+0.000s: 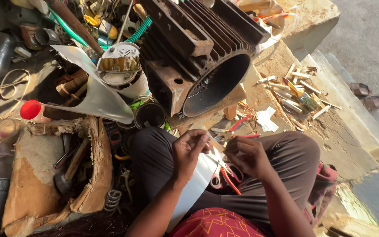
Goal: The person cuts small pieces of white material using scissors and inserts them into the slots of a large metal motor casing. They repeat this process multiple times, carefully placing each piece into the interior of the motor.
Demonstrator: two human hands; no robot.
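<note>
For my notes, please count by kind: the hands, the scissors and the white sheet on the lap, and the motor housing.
Hands: 2 (left hand, right hand)
Scissors: 1
White sheet: 1
Motor housing: 1
Total: 5

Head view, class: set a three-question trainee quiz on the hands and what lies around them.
1. True or false: the scissors with orange-red handles lie on the lap, under the right hand.
2. What do the left hand and right hand both pinch? A) a paintbrush B) a small piece of the white sheet C) a spring
3. Which large ribbed thing stands beyond the knees?

Key: 1 true. 2 B. 3 the rusty motor housing.
</note>
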